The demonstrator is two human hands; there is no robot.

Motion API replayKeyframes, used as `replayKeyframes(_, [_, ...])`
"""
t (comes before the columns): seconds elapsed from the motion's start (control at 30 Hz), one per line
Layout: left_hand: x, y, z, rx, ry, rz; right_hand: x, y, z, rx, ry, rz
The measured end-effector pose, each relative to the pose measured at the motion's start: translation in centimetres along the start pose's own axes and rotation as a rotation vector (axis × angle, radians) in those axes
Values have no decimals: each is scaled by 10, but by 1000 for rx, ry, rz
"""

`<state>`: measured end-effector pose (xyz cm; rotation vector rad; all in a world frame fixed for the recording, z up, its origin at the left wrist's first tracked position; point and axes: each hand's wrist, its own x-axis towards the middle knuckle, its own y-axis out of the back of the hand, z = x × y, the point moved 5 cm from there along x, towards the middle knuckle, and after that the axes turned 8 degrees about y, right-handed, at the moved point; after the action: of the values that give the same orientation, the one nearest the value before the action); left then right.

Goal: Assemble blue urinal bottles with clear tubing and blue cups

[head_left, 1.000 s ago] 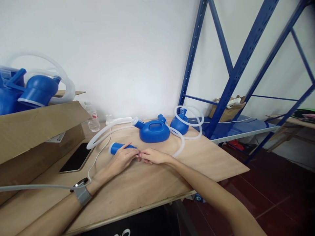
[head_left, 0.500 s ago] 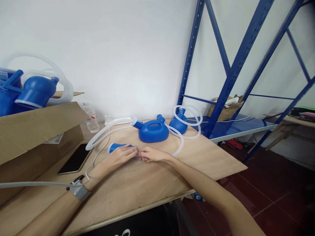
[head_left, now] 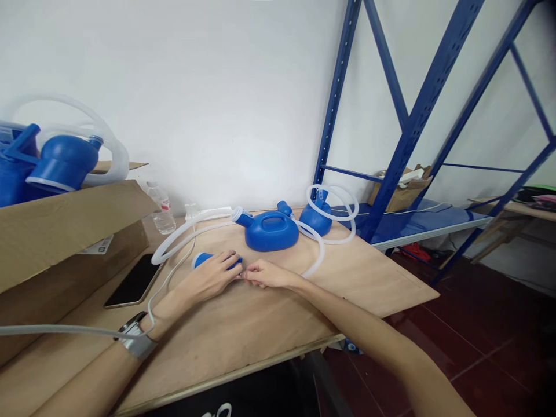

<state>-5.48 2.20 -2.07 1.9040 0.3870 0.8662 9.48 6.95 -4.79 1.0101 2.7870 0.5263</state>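
Observation:
My left hand is curled over a blue plastic tube-shaped piece with a pale rim at its left end. The piece lies on its side on the wooden table. At its right end my right hand has thumb and fingers pinched together, nearly touching my left fingertips. What sits in that pinch is too small and covered to name. Just behind both hands stands a blue jug with a handle hole and a white-capped spout.
A second blue jug with a coiled clear hose stands at the back right. On the left are a phone, a water bottle and an open cardboard box of blue jugs. A cable crosses my left wrist. Blue shelving stands right.
My left fingers have bent and risen a little over the blue piece, so more of its right side shows. My right hand has stayed almost where it was, still pinched.

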Motion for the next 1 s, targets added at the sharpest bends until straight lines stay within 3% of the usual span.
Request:
replayKeyframes(0.4, [-1, 8, 5, 42, -77, -45, -2, 2, -1, -25, -7, -9])
replayKeyframes(0.73, [-12, 13, -1, 241, -206, 255, -3, 6, 0, 220, -6, -52])
replayKeyframes(1.0, [-10, 10, 10, 191, -167, 292, -1, 2, 3, 286, 3, -44])
